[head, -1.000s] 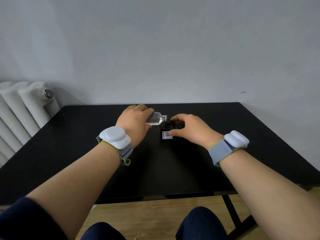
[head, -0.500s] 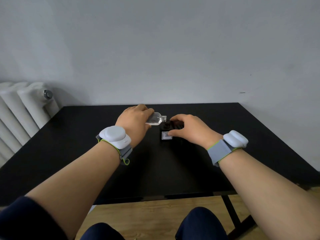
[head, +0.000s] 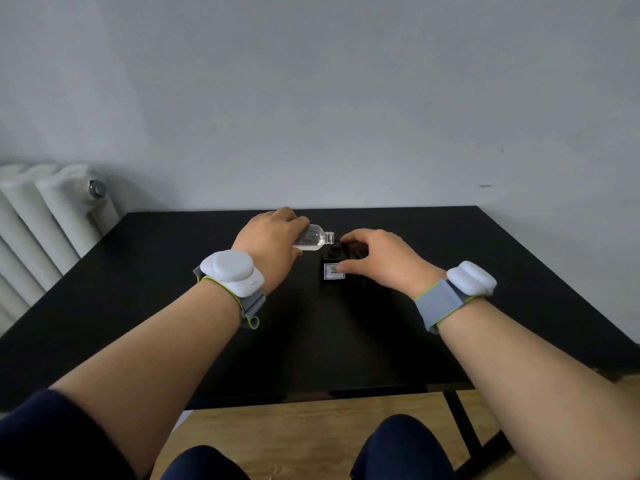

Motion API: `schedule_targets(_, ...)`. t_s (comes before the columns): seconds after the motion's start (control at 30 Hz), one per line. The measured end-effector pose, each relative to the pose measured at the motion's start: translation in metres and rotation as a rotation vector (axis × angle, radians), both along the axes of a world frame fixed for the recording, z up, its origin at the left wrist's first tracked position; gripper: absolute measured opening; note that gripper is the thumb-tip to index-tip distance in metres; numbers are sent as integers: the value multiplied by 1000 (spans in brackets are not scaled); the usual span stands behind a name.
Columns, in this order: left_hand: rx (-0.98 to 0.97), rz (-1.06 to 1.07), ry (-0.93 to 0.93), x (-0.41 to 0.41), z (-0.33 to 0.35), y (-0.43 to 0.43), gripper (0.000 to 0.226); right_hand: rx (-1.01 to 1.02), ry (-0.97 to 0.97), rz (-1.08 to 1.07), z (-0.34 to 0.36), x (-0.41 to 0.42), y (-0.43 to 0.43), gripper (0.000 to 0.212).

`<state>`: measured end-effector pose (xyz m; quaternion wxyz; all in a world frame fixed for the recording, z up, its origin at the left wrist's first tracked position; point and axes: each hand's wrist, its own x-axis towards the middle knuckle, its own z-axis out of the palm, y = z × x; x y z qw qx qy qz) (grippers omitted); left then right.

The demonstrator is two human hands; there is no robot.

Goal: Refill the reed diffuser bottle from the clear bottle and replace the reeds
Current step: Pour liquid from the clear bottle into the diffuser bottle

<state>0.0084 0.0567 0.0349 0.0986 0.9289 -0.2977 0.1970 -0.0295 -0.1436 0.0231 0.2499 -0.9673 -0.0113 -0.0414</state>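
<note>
A grey wall (head: 346, 98) fills the far half of the scene, with a white radiator (head: 45, 223) at the far left. A black table (head: 173, 306) spans the middle; wooden floor (head: 294, 434) shows beneath its near edge. Two bare forearms reach from the near side, each wearing a grey strap with a white device at the wrist. The left hand (head: 270, 244) has its fingers wrapped around the base of the clear bottle (head: 313, 238), which is uncapped and tipped almost on its side, its mouth pointing right, just above and left of the dark neck of the diffuser bottle (head: 333, 268). The diffuser bottle stands upright on the table near its centre. The right hand (head: 377, 258) has its fingers curled around the diffuser bottle's right side, thumb touching the white label (head: 333, 271). The label carries dark print, too small to read. No brand name can be made out on either bottle.
</note>
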Motion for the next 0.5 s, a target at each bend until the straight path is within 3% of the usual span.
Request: schedule_targets(0.5, 27, 1, -17, -1, 3, -3, 38, 0, -7, -3, 0, 0, 0, 55)
